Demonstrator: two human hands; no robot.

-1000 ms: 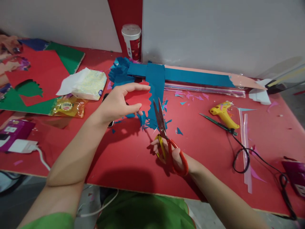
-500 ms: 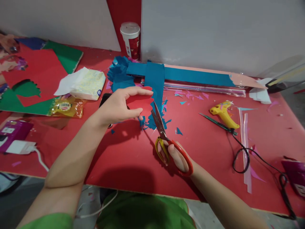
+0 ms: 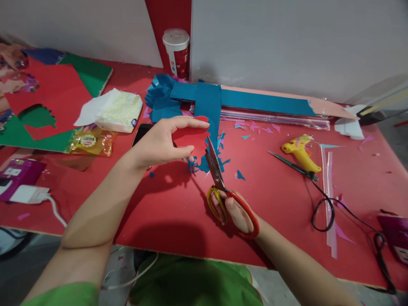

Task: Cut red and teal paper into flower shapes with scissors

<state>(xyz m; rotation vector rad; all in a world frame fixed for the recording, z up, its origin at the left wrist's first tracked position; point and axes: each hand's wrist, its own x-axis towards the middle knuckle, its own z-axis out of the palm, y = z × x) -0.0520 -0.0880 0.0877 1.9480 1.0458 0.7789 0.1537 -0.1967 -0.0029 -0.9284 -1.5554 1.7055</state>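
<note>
My left hand (image 3: 165, 140) is closed on a piece of red paper (image 3: 193, 138) with a scalloped edge, held above the table between thumb and fingers. My right hand (image 3: 234, 208) grips scissors (image 3: 216, 170) with one red and one yellow handle loop. Their blades are slightly apart and point up at the right edge of the red paper. Beneath and behind lie blue paper scraps (image 3: 202, 163) and a wide blue paper strip (image 3: 208, 102). A dark phone (image 3: 140, 132) is partly hidden under my left hand.
A yellow glue gun (image 3: 301, 155) with a black cord and clear plastic strips (image 3: 327, 199) lie right. A lidded cup (image 3: 177, 51) stands at the back. Left are a tissue pack (image 3: 119, 112), cut red paper (image 3: 60, 89), a yellow wrapper (image 3: 89, 142) and a purple box (image 3: 24, 174).
The red paper and the fingertips of my left hand have shifted slightly right. The scissor blades are a little further apart at the paper's edge. The view has moved slightly.
</note>
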